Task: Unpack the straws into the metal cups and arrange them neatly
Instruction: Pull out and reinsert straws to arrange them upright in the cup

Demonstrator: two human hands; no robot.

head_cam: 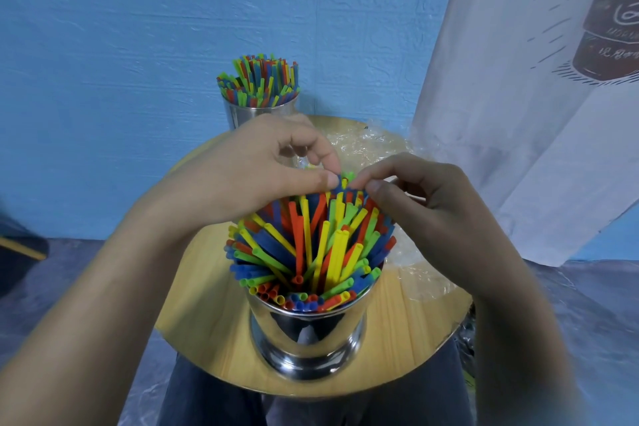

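The left grip [262,169] and the right grip [428,207] meet over the far side of the near cup [307,332]. On each, thumb and forefinger are curled together and pinched on the tips of a few straws [311,245], and the other fingers are bent loosely behind. The two pinches sit just beside one another, almost touching.

The straws are red, yellow, green and blue. They fill the near cup to its rim and fan out unevenly, some leaning left and some leaning toward me, so the bunch looks loaded but not yet tidy. The cup stands upright on the near part of the round wooden surface [207,304].

Behind the hands the far cup [257,112] stands at the back edge of the surface. Its own far straws [259,79] stand fairly upright, so I judge that one finished. Crumpled clear wrapper [366,145] lies on the right of the surface and looks emptied. The unpacking seems largely done, and what is left is straightening the near bunch.

Much is hidden. The left grip covers the lower part of the far cup, and both hands cover the exact straws they hold. I cannot tell whether any loose straws remain under the wrapper. A white printed cloth [518,79] hangs on the right against the blue wall [138,45]. A dark shape at the left edge is cut off and I cannot make it out.
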